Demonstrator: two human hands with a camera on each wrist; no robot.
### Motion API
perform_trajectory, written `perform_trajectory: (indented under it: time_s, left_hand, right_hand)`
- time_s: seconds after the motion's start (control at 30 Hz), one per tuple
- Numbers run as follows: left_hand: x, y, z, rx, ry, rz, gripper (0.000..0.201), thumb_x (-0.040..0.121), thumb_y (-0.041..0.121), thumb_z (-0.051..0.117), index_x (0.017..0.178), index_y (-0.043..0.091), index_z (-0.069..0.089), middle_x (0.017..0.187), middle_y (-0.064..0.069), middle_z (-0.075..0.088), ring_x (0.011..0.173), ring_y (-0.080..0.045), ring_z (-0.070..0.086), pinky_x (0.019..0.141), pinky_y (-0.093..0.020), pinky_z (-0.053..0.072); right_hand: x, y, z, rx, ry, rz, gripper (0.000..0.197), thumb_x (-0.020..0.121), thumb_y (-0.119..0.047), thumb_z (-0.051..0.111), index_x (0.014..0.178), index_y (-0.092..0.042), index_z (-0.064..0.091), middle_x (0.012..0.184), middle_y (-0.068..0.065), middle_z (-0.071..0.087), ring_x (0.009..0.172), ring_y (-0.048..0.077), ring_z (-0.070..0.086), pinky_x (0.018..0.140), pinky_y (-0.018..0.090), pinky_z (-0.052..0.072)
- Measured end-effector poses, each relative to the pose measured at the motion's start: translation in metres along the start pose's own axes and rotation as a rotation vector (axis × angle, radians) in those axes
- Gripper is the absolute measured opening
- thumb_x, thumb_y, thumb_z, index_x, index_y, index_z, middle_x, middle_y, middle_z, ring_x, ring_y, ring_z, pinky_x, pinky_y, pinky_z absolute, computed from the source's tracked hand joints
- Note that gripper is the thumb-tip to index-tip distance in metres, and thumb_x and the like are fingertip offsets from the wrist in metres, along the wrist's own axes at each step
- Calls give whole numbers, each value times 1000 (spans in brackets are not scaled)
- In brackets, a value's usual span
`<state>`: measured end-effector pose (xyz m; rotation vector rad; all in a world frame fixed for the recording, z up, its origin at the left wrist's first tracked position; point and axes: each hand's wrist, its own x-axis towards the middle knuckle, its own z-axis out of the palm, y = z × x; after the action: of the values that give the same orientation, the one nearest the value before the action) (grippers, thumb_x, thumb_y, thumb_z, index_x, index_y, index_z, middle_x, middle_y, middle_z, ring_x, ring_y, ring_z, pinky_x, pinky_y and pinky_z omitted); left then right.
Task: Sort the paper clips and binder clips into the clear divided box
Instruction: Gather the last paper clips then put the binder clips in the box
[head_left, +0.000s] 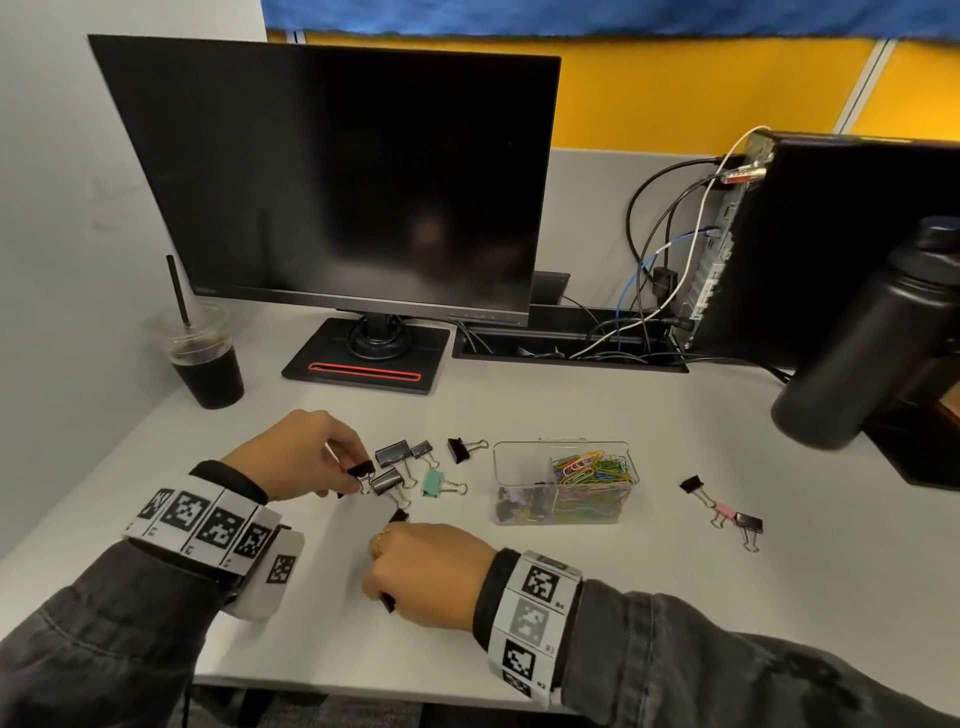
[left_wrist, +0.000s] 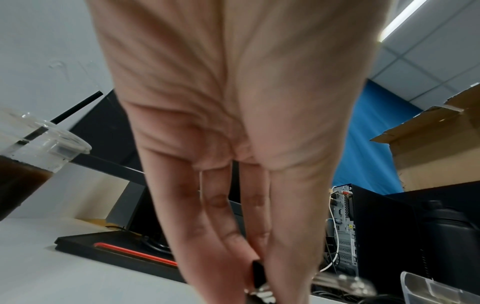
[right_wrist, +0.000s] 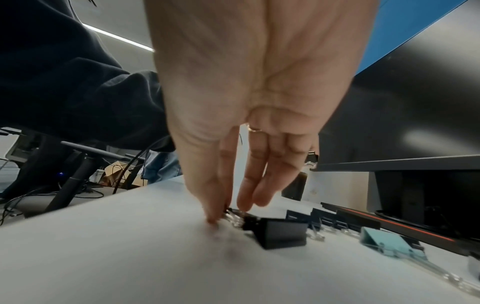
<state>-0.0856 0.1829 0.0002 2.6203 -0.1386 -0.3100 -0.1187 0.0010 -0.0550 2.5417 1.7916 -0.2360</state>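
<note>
My left hand (head_left: 357, 474) pinches a small black binder clip (head_left: 362, 469) between thumb and fingertips just above the desk; the left wrist view shows that clip (left_wrist: 257, 272) between the fingers. My right hand (head_left: 383, 532) is lower and nearer me, thumb and forefinger (right_wrist: 214, 214) pinching the wire handles of another black binder clip (right_wrist: 279, 232) that lies on the desk. Several loose clips lie between the hands and the clear divided box (head_left: 561, 445), one of them mint green (head_left: 431, 482). The box holds coloured paper clips (head_left: 592, 467) on its right and binder clips (head_left: 519, 504) on its left.
Right of the box lie two black clips (head_left: 691, 485) (head_left: 749, 524) and a pink one (head_left: 723, 513). An iced coffee cup (head_left: 208, 364) stands at the back left, the monitor (head_left: 337, 182) and its base (head_left: 363, 364) behind, a black bottle (head_left: 872, 343) at the right.
</note>
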Motion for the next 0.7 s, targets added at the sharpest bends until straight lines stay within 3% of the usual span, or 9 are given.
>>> perform_trajectory:
  time_s: [0.13, 0.23, 0.33, 0.43, 0.5, 0.6, 0.7]
  left_hand:
    - [1, 1, 0, -14, 44, 33, 17, 74, 11, 77, 86, 22, 71, 79, 6, 71, 65, -10, 69, 53, -15, 51]
    - [1, 1, 1, -18, 71, 56, 18, 74, 11, 77, 85, 24, 71, 79, 6, 70, 66, -11, 68, 53, -17, 53]
    - [1, 1, 2, -25, 64, 61, 18, 75, 12, 77, 87, 24, 71, 81, 5, 70, 68, -11, 68, 55, -20, 55]
    - [1, 8, 4, -51, 69, 100, 19, 75, 15, 77, 90, 25, 71, 84, 7, 70, 74, -10, 68, 58, -23, 58]
    - [0, 19, 7, -99, 102, 168, 21, 75, 19, 77, 93, 27, 71, 85, 10, 70, 79, -6, 67, 61, -23, 58]
    - [-3, 40, 12, -149, 185, 291, 21, 74, 25, 78, 92, 31, 71, 85, 15, 70, 84, -2, 66, 74, -20, 55]
    - [1, 59, 17, -225, 196, 366, 21, 75, 24, 77, 94, 31, 71, 89, 18, 70, 88, -2, 65, 77, -14, 52]
  right_hand:
    - [-12, 4, -6, 125, 119, 3, 21, 80, 0, 59, 100, 0, 65, 95, 15, 60, 91, 32, 53, 62, 33, 39]
    - [-29, 12, -26, 333, 213, 46, 22, 81, -9, 62, 102, -7, 63, 97, 8, 62, 79, 16, 49, 67, 29, 43]
    - [-51, 36, -45, 368, 359, 173, 21, 83, -13, 62, 104, -14, 64, 98, 0, 63, 77, 4, 45, 72, 20, 40]
    - [-78, 67, -53, 310, 528, 368, 19, 85, -19, 63, 103, -21, 63, 95, -8, 63, 82, 4, 50, 77, 26, 49]
    - [-93, 82, -53, 260, 543, 430, 21, 86, -23, 64, 107, -25, 62, 97, -11, 63, 88, 5, 51, 81, 28, 49]
    - [-112, 98, -52, 234, 524, 478, 33, 87, -28, 65, 119, -30, 58, 108, -15, 60, 95, 1, 47, 83, 18, 42]
    - [-131, 113, -57, 243, 622, 557, 33, 89, -30, 63, 121, -31, 57, 107, -16, 58, 91, 0, 49, 77, 11, 37]
